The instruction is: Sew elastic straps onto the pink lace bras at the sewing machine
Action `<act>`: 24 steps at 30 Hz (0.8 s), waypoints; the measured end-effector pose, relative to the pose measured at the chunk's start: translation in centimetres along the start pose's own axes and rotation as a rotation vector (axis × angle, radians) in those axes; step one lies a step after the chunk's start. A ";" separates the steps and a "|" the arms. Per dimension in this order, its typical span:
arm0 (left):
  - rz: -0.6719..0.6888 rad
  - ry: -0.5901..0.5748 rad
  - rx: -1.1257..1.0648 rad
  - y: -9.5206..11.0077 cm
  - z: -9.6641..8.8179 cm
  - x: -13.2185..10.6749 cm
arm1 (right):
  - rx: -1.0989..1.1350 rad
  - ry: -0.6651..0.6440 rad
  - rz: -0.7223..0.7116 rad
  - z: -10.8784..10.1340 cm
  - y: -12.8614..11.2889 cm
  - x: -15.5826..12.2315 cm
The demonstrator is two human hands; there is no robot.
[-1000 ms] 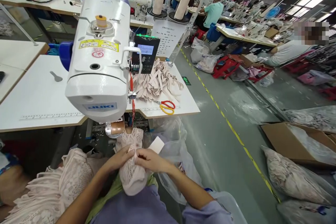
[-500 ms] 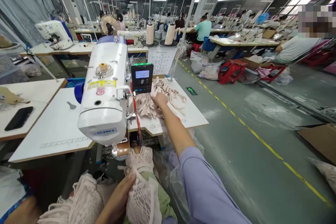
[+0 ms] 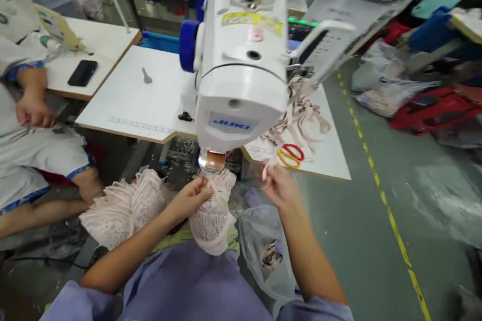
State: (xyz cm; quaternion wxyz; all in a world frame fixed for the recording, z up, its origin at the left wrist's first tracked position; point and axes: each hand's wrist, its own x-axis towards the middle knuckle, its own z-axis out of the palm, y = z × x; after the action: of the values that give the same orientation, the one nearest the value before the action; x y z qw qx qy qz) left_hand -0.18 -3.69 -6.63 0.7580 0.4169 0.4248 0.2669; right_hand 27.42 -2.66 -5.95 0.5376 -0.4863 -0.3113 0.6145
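Note:
My left hand pinches the upper edge of a pale pink lace bra, which hangs just below the needle end of a white sewing machine. To the right, my right hand is closed on a short pale fabric strap, held up between thumb and fingers and apart from the lace. Scissors with red and yellow handles lie on the table edge by that hand. Behind them is a heap of pale straps, partly hidden by the machine.
A pile of lace bras rests left of my left arm. The white table bears a small grey flat tool. A phone lies on the neighbouring table. A co-worker's hand is at far left. A plastic bag hangs at right.
My right hand has come back from the strap heap with one strap in it. My left hand has raised the lace bra toward the machine. The view has tilted down and come closer.

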 end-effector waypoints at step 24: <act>0.148 -0.104 0.688 2.9 -1.2 -1.4 | -0.645 -0.388 -0.245 8.4 3.1 -4.4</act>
State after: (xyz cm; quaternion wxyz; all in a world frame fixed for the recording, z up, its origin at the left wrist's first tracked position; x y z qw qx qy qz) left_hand -2.09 -2.81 -3.85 0.5726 0.6903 0.4192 0.1408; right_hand 18.23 -6.40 -4.85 0.3579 -0.4642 -0.6397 0.4972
